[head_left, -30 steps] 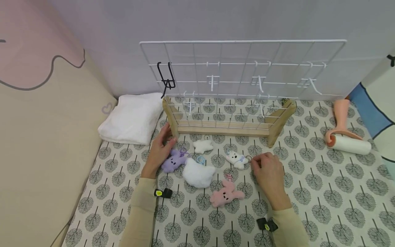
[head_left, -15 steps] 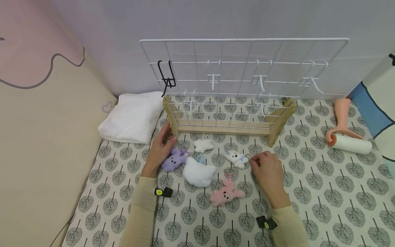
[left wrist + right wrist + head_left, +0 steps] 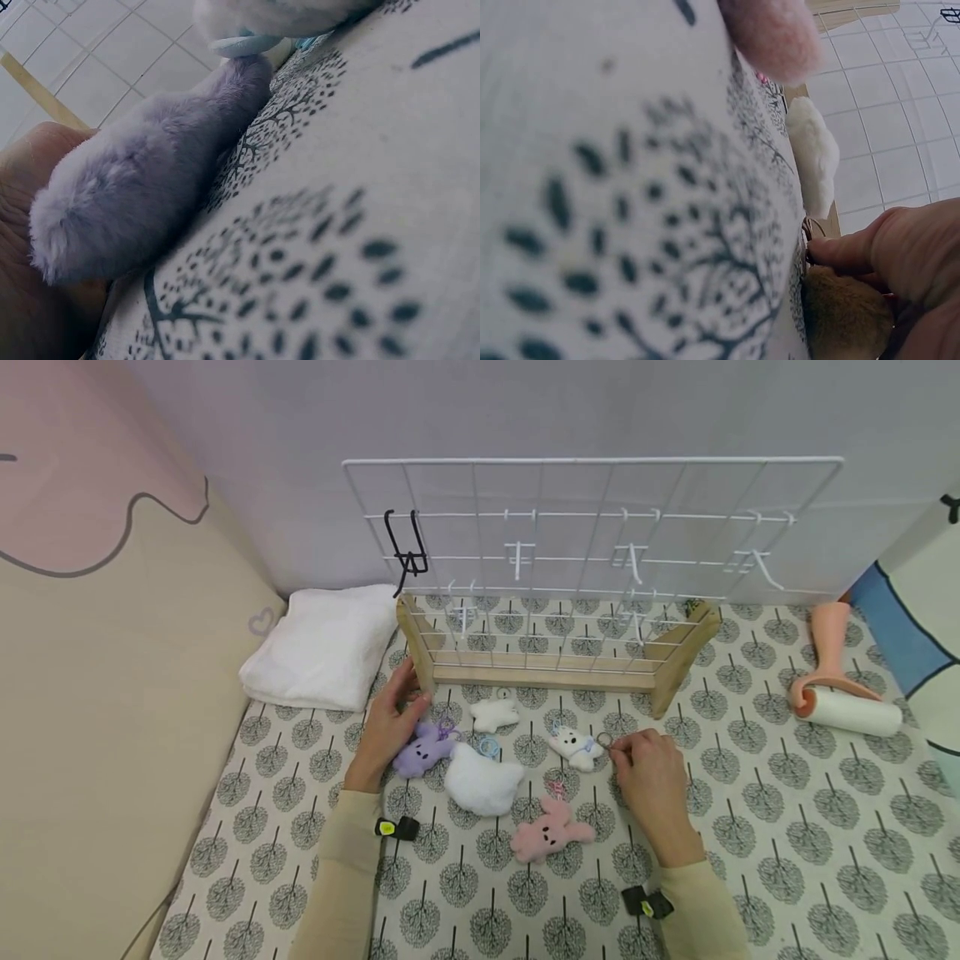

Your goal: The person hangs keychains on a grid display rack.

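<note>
In the head view my left hand (image 3: 387, 727) rests beside the rack's left wooden leg (image 3: 417, 647), its fingertips against the wood. A purple rabbit plush (image 3: 422, 753) lies by that palm. My right hand (image 3: 651, 781) pinches a thin metal ring (image 3: 604, 740) between thumb and fingertips. Under those fingers the right wrist view shows a furry brown plush (image 3: 847, 311), hidden from above. Left of the ring lies a white dog plush (image 3: 576, 747) with a blue bow. A white cat-shaped plush (image 3: 483, 781), a small white plush (image 3: 495, 715) and a pink rabbit plush (image 3: 551, 833) lie between the hands.
Behind the plushes stands a white wire grid rack (image 3: 577, 560) on a wooden base (image 3: 543, 679). It carries several white hooks and a black hook (image 3: 407, 556). A folded white towel (image 3: 322, 647) sits at left, a lint roller (image 3: 847, 710) at right. Patterned cloth covers the table.
Both hands stay almost where they were. The metal ring at my right fingertips shows a little more clearly and sits slightly higher. The plushes have not moved.
</note>
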Motion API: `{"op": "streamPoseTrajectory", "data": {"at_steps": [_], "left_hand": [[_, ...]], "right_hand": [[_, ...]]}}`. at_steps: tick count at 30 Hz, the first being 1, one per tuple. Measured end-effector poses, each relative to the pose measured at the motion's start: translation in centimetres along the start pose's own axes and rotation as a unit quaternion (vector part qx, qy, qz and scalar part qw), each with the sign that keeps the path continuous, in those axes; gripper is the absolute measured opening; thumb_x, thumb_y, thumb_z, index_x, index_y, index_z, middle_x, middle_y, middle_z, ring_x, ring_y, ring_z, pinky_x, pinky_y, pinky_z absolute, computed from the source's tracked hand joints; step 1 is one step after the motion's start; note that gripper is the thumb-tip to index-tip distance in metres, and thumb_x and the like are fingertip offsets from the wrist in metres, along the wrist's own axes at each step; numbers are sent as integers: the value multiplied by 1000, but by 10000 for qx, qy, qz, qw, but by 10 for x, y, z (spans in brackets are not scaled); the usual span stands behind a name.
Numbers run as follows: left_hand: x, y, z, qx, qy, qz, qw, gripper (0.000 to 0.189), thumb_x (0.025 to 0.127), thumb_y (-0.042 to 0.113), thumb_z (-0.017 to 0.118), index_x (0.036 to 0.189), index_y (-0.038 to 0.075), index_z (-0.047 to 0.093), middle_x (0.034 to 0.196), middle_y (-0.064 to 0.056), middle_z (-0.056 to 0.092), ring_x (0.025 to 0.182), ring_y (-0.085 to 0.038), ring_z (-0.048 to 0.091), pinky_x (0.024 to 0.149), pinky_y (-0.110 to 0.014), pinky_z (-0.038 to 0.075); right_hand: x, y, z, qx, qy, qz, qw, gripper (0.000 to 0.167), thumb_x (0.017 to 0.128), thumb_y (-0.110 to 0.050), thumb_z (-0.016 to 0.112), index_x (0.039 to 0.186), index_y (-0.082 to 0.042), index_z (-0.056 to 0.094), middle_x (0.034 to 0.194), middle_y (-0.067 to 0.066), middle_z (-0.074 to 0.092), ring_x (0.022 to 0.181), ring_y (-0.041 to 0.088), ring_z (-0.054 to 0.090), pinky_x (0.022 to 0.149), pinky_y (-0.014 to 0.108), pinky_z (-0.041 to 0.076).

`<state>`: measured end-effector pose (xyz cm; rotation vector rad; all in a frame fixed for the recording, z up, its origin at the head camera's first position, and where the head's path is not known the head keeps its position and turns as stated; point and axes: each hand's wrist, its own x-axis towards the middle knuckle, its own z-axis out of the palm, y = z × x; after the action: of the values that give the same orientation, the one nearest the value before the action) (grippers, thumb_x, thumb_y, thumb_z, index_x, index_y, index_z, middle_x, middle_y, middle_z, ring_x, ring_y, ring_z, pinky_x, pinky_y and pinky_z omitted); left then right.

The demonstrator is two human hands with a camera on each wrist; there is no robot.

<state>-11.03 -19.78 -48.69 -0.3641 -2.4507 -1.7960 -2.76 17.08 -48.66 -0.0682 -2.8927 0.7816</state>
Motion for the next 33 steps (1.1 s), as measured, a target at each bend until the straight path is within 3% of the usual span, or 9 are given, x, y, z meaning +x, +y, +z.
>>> {"op": "streamPoseTrajectory", "data": {"at_steps": [11, 21, 33], "left_hand": [[0, -1, 0, -26, 1, -41, 10000, 69, 99, -7, 65, 162, 2, 39, 145, -34, 57, 122, -50, 62, 95, -38, 52], [0, -1, 0, -17, 12, 24, 10000, 69, 98, -7, 65, 161, 1, 39, 145, -34, 57, 120, -50, 63, 94, -36, 53], [0, 1, 0, -20, 7, 71, 10000, 69, 98, -8, 66, 161, 0, 39, 144, -35, 57, 121, -51, 62, 94, -37, 53]], "right_hand": [[1, 1, 2, 316, 333, 51, 9989, 10, 93, 0, 73, 85, 5, 74, 95, 28, 68, 89, 47, 59, 83, 61, 47], [1, -1, 0, 426, 367, 136, 9983, 10, 94, 0, 73, 85, 5, 72, 94, 27, 67, 91, 47, 59, 83, 60, 47], [5, -2, -6, 1055, 1161, 188, 9874, 6, 94, 3, 72, 92, 8, 70, 99, 28, 66, 97, 46, 58, 83, 58, 47]]}}
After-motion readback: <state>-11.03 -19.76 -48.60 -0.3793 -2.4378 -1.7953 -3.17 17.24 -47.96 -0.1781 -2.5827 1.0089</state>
